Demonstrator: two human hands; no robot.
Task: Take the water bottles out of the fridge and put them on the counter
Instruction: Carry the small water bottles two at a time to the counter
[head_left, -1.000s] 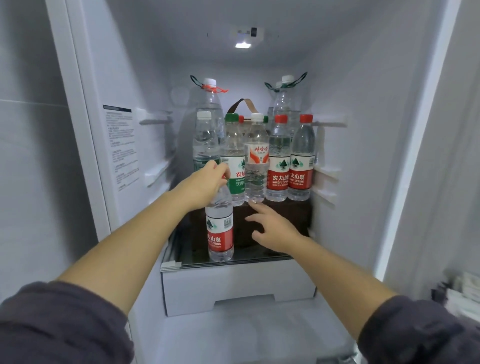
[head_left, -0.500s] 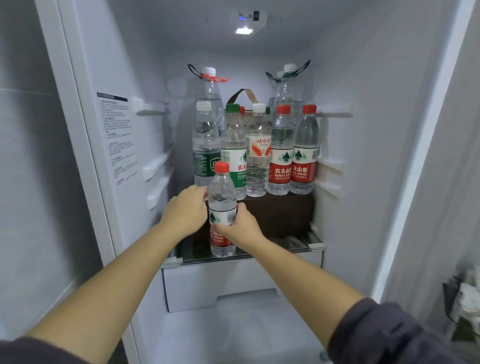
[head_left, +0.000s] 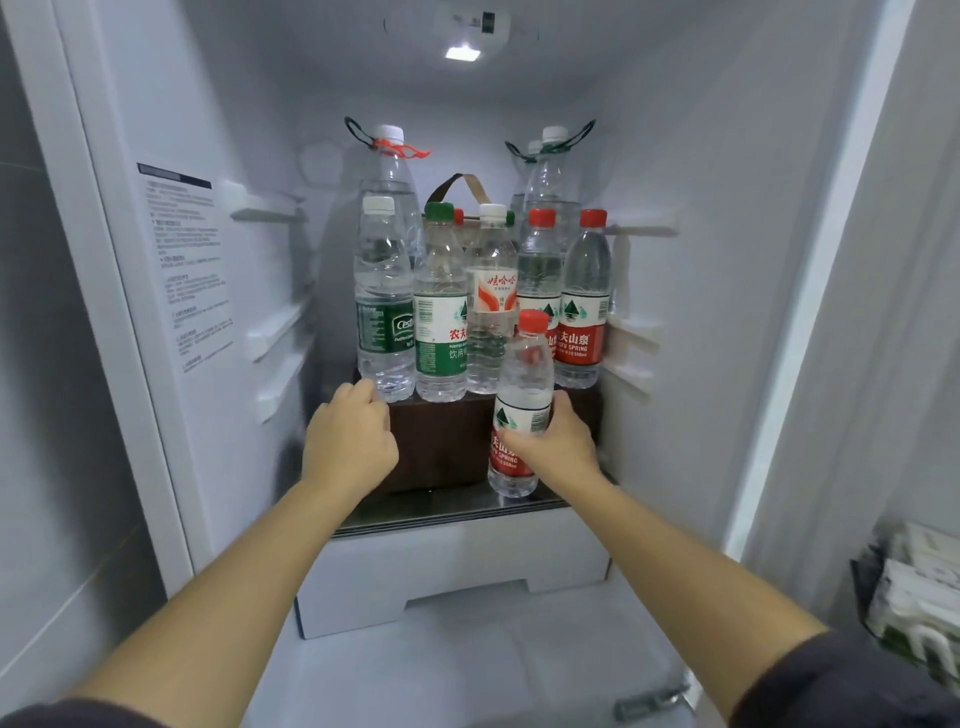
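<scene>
Right hand (head_left: 553, 441) is gripping the small red-capped Nongfu Spring bottle (head_left: 524, 374) round its label, fingers wrapping in from the 3 o'clock side. The bottle is standing near upright, cap leaning slightly toward 1 o'clock, with its base at the front of the glass shelf (head_left: 447, 506) inside the fridge (head_left: 701, 312). Can't tell if it's touching the glass.

Left hand (head_left: 353, 441) is hovering at 9 o'clock from that bottle, fingers curling into a loose fist and holding nothing. Its knuckles are sitting just beside the base of the C'estbon bottle (head_left: 384, 312); contact unclear.

Between the hands, a dark brown box (head_left: 441, 447) is standing on the shelf and carrying the front row. Going 9 to 3 o'clock: C'estbon bottle, green-capped Nongfu bottle (head_left: 440, 322), Wahaha bottle (head_left: 491, 291), two full-size red-capped Nongfu Spring bottles (head_left: 587, 291), all packed side by side. The held bottle is partly covering the first of that pair.

Behind the row, large handled bottles are standing at 11 o'clock (head_left: 389, 171) and 1 o'clock. The interior light (head_left: 461, 53) is glowing at 12 o'clock, a printed sticker (head_left: 189, 270) is showing on the 9 o'clock wall, and a white drawer (head_left: 467, 561) is sitting under the shelf at 6 o'clock.
</scene>
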